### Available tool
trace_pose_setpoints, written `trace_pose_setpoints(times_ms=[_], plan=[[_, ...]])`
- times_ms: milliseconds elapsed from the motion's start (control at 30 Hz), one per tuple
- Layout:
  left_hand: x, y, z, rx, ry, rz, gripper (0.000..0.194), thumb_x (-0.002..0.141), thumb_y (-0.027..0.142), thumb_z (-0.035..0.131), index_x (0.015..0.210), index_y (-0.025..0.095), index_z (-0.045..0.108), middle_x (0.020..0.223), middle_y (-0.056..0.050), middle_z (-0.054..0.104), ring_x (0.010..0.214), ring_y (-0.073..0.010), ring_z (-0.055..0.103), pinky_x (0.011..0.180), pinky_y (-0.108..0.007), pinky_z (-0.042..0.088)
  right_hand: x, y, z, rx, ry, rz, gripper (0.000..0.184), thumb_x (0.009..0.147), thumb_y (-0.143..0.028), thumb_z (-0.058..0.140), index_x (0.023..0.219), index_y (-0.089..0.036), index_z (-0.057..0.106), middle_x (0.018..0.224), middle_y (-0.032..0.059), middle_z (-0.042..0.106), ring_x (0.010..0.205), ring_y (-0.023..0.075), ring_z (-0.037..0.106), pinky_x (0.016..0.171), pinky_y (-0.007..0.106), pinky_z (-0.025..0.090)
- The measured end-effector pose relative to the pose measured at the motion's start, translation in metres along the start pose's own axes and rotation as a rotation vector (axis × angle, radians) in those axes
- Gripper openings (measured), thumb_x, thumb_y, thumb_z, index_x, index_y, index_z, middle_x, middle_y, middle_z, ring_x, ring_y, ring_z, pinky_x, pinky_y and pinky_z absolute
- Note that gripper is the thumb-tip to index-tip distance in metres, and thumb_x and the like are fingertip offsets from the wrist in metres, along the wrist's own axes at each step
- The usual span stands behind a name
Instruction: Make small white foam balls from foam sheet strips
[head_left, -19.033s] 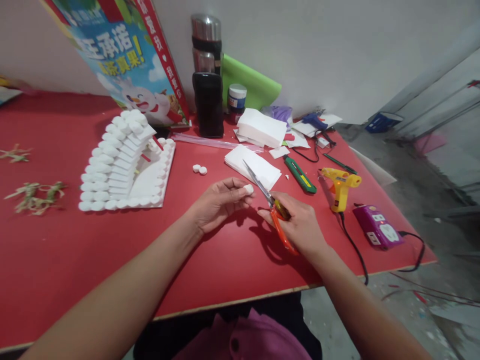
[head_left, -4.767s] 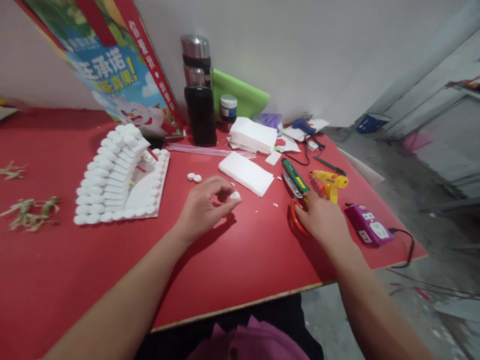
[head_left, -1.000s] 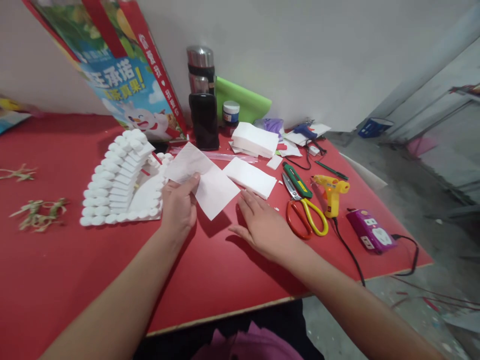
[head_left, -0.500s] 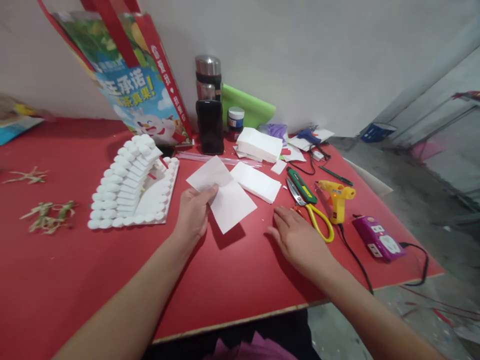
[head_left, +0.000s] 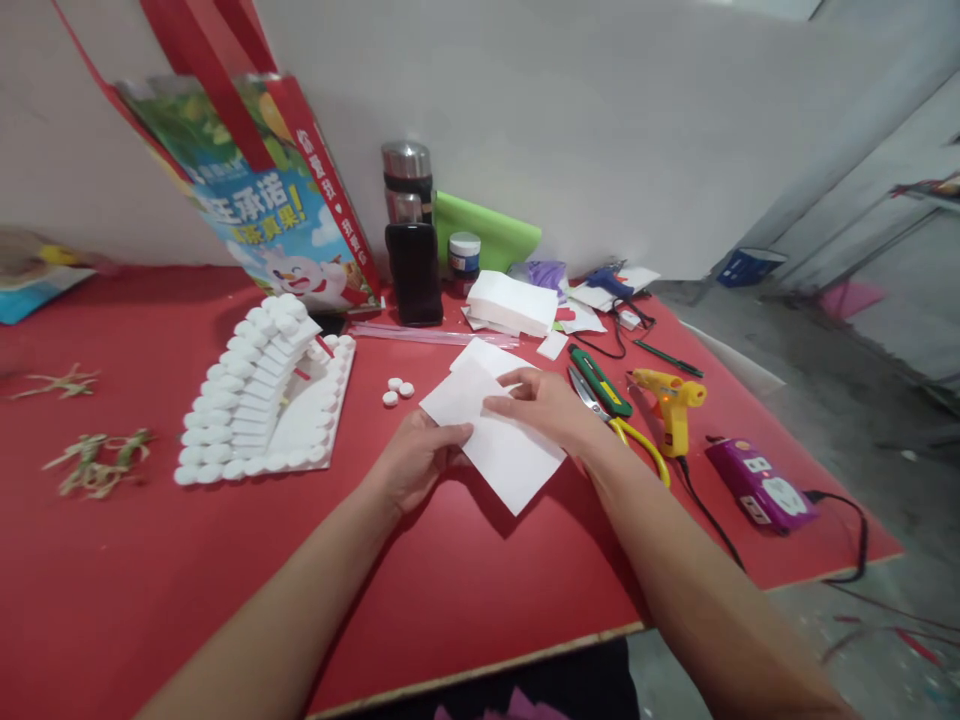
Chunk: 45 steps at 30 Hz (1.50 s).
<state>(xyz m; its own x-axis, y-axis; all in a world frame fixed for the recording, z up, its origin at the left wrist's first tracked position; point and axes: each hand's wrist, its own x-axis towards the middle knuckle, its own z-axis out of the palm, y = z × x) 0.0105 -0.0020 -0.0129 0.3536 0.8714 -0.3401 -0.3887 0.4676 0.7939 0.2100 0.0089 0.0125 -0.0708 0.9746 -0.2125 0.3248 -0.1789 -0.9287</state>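
Observation:
A white sheet of paper (head_left: 510, 460) with a crease across it is held above the red table (head_left: 480, 590). My left hand (head_left: 416, 460) grips its left corner, the thumb on top and the other fingers beneath. At the sheet's upper right, my right hand (head_left: 551, 410) has bent fingers closed on the paper near the fold. Behind it, partly covered, lies a stack of white paper (head_left: 480, 352). Three white discs (head_left: 391, 398) rest on the table left of the sheet. Farther left stands a white model (head_left: 255, 400) built of rounded white pieces with steps.
Right of my right hand lie yellow-handled scissors (head_left: 643, 450), a green cutter (head_left: 600, 381), a yellow glue gun (head_left: 675, 410) and a purple power strip (head_left: 761, 485). A phone (head_left: 415, 275), a flask (head_left: 407, 165) and a printed bag (head_left: 277, 200) stand along the wall.
My right hand has come left from beside the scissors onto the paper. My left hand has carried the sheet rightward and down, and the three white discs now show.

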Motion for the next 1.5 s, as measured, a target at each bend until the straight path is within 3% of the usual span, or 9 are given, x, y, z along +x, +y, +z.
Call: trace_pose_setpoints(times_ms=[167,267,400,567,767,1033,1233,1400,1500], plan=[[0.005,0.003,-0.006,0.049,0.049,0.066,0.034,0.07,0.035,0.092,0.091,0.012,0.078,0.071,-0.004,0.072,0.057,-0.0146,0.063,0.051,-0.025,0.053,-0.002,0.02,-0.003,0.355,-0.162,0.012,0.044,0.059,-0.04,0.097,0.085,-0.017,0.07,0.072,-0.0002,0.072,0.061,0.0132,0.063,0.058,0.026,0.048],[0.007,0.004,-0.009,0.09,0.066,0.118,0.032,0.068,0.034,0.093,0.082,0.012,0.076,0.062,-0.002,0.067,0.05,-0.0123,0.059,0.044,-0.021,0.048,-0.003,0.021,-0.006,0.41,-0.206,0.05,0.044,0.064,-0.037,0.096,0.094,-0.017,0.072,0.076,0.0008,0.076,0.063,0.0144,0.067,0.06,0.026,0.051],[0.008,0.005,-0.009,0.067,0.054,0.113,0.031,0.067,0.03,0.093,0.086,0.012,0.076,0.068,-0.003,0.071,0.056,-0.0124,0.065,0.051,-0.021,0.055,0.0,0.021,-0.004,0.493,-0.261,0.056,0.055,0.069,-0.033,0.094,0.118,-0.018,0.073,0.09,0.0046,0.081,0.077,0.0184,0.075,0.071,0.03,0.057],[0.007,0.008,-0.009,0.096,0.013,0.126,0.025,0.071,0.024,0.087,0.092,0.013,0.079,0.069,-0.004,0.073,0.052,-0.0145,0.066,0.048,-0.024,0.056,0.001,0.025,-0.005,0.594,-0.278,0.047,0.047,0.068,-0.027,0.091,0.112,-0.02,0.08,0.089,0.0025,0.081,0.075,0.0161,0.073,0.071,0.028,0.056],[0.004,0.014,-0.011,0.147,-0.073,0.148,0.015,0.073,0.019,0.078,0.086,0.011,0.08,0.061,-0.01,0.074,0.05,-0.0203,0.072,0.051,-0.026,0.058,0.0,0.019,-0.011,0.57,-0.214,0.094,0.019,0.07,-0.025,0.078,0.088,-0.02,0.083,0.072,0.001,0.076,0.06,0.0144,0.063,0.056,0.026,0.047],[0.007,0.014,-0.012,0.12,-0.002,0.173,0.017,0.074,0.019,0.072,0.088,0.012,0.079,0.058,-0.007,0.072,0.045,-0.02,0.069,0.045,-0.027,0.057,-0.004,0.021,-0.007,0.447,-0.227,-0.02,0.025,0.074,-0.032,0.084,0.096,-0.02,0.083,0.079,0.0019,0.077,0.064,0.0137,0.064,0.06,0.026,0.045],[0.01,0.015,-0.014,0.152,0.033,0.155,0.028,0.075,0.027,0.072,0.098,0.013,0.08,0.061,-0.006,0.072,0.043,-0.0188,0.065,0.039,-0.027,0.055,-0.005,0.022,-0.009,0.277,-0.242,-0.213,0.02,0.082,-0.029,0.078,0.098,-0.021,0.086,0.095,0.0046,0.08,0.086,0.0171,0.068,0.078,0.029,0.05],[0.011,0.018,-0.014,0.168,0.01,0.082,0.043,0.078,0.05,0.073,0.095,0.011,0.081,0.066,-0.011,0.074,0.048,-0.0218,0.067,0.041,-0.031,0.057,-0.007,0.017,-0.011,0.101,-0.209,-0.245,0.021,0.085,-0.026,0.07,0.098,-0.022,0.086,0.099,0.0047,0.081,0.083,0.0175,0.068,0.07,0.028,0.048],[0.011,0.016,-0.015,0.266,0.007,0.042,0.043,0.072,0.052,0.086,0.087,0.012,0.081,0.066,-0.01,0.073,0.05,-0.0195,0.066,0.042,-0.028,0.058,-0.008,0.015,-0.012,0.076,-0.247,-0.259,0.022,0.083,-0.022,0.068,0.097,-0.022,0.086,0.099,0.0042,0.081,0.084,0.0177,0.069,0.071,0.028,0.048]])
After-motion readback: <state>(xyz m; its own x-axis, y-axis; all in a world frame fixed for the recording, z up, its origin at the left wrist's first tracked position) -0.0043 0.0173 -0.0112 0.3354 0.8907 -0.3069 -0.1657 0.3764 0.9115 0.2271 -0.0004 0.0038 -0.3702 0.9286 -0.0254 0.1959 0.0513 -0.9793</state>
